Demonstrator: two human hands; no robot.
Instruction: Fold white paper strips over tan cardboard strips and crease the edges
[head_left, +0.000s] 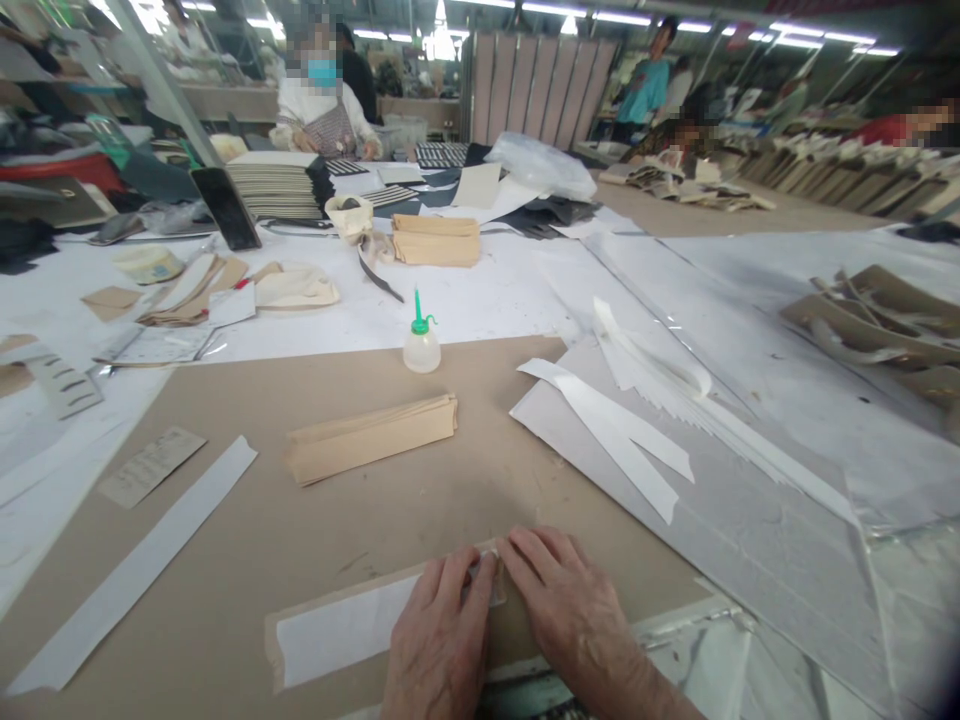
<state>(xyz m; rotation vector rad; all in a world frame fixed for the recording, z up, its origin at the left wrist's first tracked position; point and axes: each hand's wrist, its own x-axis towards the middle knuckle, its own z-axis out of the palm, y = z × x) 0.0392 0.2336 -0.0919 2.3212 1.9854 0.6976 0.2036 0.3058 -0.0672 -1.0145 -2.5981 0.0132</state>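
Note:
A white strip [337, 632] lies lengthwise on a slightly larger tan strip [271, 640], whose border shows around it, at the near edge of the brown board. My left hand [444, 630] presses on the strips' right part with its fingers bunched, closed on the white strip. At the right end, the fingertips of my right hand [566, 600] touch the tan edge; those fingers are extended and its thumb is hidden. Farther up the board lies a stack of tan strips [375, 438]. Behind that stands a small clear bottle with a green nozzle [422, 348].
Another white strip [142, 560] and a handwritten card [152, 466] lie at left. At right, loose white strips [622, 430] rest on a grey sheet [750, 545]. A phone [225, 207] leans against a pole. A masked person [326, 110] works across the table.

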